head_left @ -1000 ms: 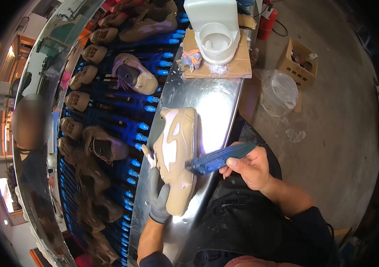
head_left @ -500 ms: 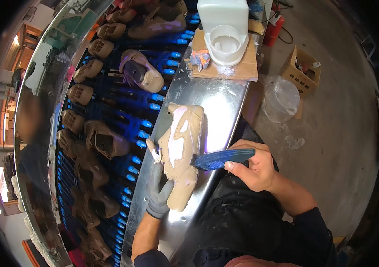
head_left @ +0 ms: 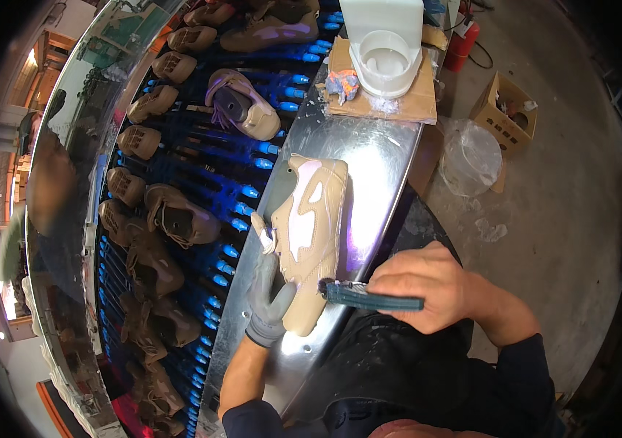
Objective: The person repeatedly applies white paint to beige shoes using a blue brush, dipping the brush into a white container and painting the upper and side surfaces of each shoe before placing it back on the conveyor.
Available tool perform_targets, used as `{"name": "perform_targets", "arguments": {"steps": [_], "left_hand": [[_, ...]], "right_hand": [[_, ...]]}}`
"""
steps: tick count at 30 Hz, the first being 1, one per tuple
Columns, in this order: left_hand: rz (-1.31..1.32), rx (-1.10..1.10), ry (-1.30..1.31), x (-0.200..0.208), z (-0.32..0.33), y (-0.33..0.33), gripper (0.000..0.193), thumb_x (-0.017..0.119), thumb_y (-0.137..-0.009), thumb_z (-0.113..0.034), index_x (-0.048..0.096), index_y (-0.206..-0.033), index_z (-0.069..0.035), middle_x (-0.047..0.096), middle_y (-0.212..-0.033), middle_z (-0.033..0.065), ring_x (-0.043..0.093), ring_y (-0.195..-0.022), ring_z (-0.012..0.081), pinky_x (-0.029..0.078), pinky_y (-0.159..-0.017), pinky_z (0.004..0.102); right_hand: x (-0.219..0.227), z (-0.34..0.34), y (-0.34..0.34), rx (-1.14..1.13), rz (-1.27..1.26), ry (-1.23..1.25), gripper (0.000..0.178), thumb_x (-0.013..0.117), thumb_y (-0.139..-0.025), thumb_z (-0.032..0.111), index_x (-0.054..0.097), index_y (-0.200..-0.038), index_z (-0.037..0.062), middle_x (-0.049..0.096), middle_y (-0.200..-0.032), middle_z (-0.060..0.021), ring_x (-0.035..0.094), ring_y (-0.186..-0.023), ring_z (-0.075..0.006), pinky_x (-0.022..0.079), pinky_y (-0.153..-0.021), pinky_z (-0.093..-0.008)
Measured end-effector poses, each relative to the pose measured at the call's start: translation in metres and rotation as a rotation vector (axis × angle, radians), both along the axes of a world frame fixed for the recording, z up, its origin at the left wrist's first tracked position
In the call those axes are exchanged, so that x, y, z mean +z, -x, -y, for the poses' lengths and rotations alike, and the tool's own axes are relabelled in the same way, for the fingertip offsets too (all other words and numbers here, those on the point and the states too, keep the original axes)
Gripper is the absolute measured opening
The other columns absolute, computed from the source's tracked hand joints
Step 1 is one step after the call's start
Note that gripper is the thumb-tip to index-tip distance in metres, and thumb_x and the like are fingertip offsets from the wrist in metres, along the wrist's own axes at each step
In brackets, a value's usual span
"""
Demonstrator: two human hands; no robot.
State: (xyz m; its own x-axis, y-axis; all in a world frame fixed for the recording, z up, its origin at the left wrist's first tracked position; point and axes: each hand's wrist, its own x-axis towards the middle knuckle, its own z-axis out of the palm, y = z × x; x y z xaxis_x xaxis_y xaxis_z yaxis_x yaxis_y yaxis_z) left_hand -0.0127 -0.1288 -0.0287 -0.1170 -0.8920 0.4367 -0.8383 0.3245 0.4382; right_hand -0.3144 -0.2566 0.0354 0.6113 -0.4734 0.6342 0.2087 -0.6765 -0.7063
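A tan shoe upper with white side panels (head_left: 303,233) lies on its side on the metal ledge (head_left: 376,146), its toe toward me. My left hand (head_left: 271,299), in a grey glove, grips its tongue and lace side, the thumb against the upper. My right hand (head_left: 424,285), bare, is closed around the dark blue-green handle of a brush (head_left: 373,296). The brush's dark tip touches or nearly touches the shoe's lower edge near the toe. Part of the handle is hidden by the fingers.
Left of the ledge runs a roller conveyor (head_left: 252,164) with blue roller ends, carrying several tan shoes (head_left: 241,106). A white dispenser with a round cup (head_left: 384,62) stands on cardboard (head_left: 420,102) at the far end. A crumpled coloured rag (head_left: 342,86) sits beside it. On the floor are a cardboard box (head_left: 504,109), clear plastic bag (head_left: 469,157) and fire extinguisher (head_left: 460,47).
My right hand has turned over and moved toward me, taking the brush from the shoe's middle edge to nearer the toe. My left hand keeps its hold on the shoe.
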Motion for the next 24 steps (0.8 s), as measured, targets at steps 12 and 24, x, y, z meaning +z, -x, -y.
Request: {"name": "perform_targets", "arguments": {"steps": [12, 24], "left_hand": [[0.202, -0.048, 0.388, 0.058, 0.036, 0.054, 0.033, 0.081, -0.074, -0.012, 0.06, -0.093, 0.004, 0.058, -0.101, 0.0272, 0.061, -0.098, 0.0496, 0.046, -0.091, 0.0667], [0.145, -0.227, 0.285, 0.078, 0.053, 0.056, 0.081, 0.093, -0.068, -0.025, 0.058, -0.131, 0.01, 0.065, -0.13, 0.032, 0.066, -0.122, 0.0498, 0.037, -0.118, 0.0661]], "right_hand": [[-0.035, 0.025, 0.015, -0.046, 0.244, -0.71, 0.017, 0.069, -0.101, 0.008, 0.072, -0.108, -0.008, 0.075, -0.1, -0.0164, 0.074, -0.082, -0.0206, 0.062, -0.071, -0.032], [-0.026, -0.008, 0.032, 0.049, 0.367, -0.623, 0.017, 0.069, -0.1, 0.0, 0.07, -0.113, -0.0092, 0.073, -0.1, -0.0174, 0.073, -0.084, -0.018, 0.06, -0.074, -0.0294]]}}
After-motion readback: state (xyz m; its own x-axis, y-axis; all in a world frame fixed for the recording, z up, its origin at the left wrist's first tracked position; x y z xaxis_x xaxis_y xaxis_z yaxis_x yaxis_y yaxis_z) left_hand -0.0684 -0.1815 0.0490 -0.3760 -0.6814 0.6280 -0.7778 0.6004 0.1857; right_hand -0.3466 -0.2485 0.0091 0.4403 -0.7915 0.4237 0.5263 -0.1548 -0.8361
